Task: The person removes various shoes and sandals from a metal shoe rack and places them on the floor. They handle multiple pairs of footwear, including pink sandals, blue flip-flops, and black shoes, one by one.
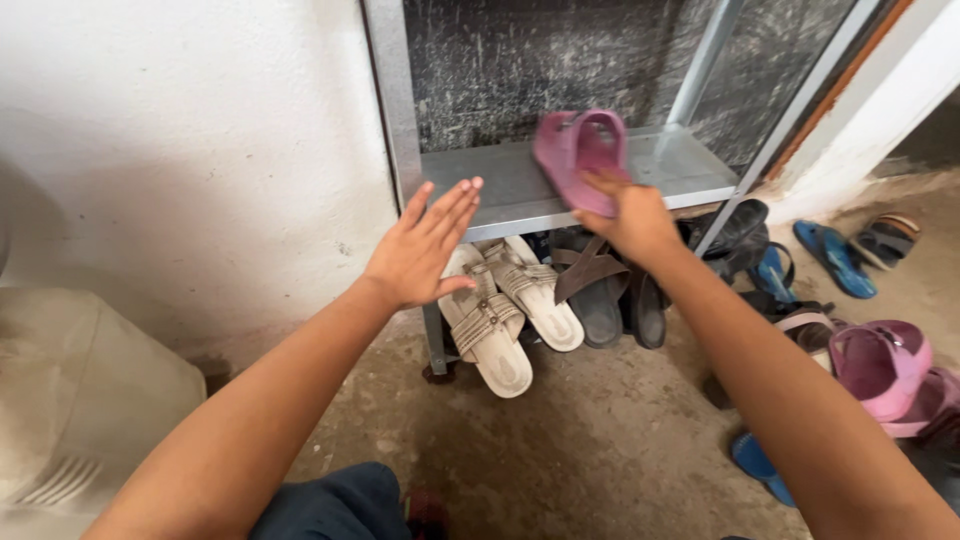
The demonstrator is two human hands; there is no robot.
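— Where do we stand with the shoes?

— Our right hand (630,215) is grasping a pink slipper (580,150) by its near end, held tilted over the middle of the metal shelf (500,190), toe toward the back wall. We cannot tell whether it touches the shelf yet. Our left hand (420,250) is released, fingers flat and together, hovering by the shelf's front left corner and holding nothing.

— So what looks done, and what's left?

— We judge it barely begun: the shelf carries nothing but that one slipper above it. A matching pink slipper (885,365) lies on the floor (560,440) to the right, well apart, next to blue flip-flops (835,255) and other loose footwear. Under the shelf's front edge sit beige sandals (500,310) and dark sandals (605,295), half tucked in.

— And the place itself?

— The shelf is grey metal on a slotted upright frame (390,110), dusty, standing against a scuffed dark panel. The floor is bare, stained concrete; a white plastered wall (200,150) runs along the left, with a pale plastic container (80,400) at the lower left.
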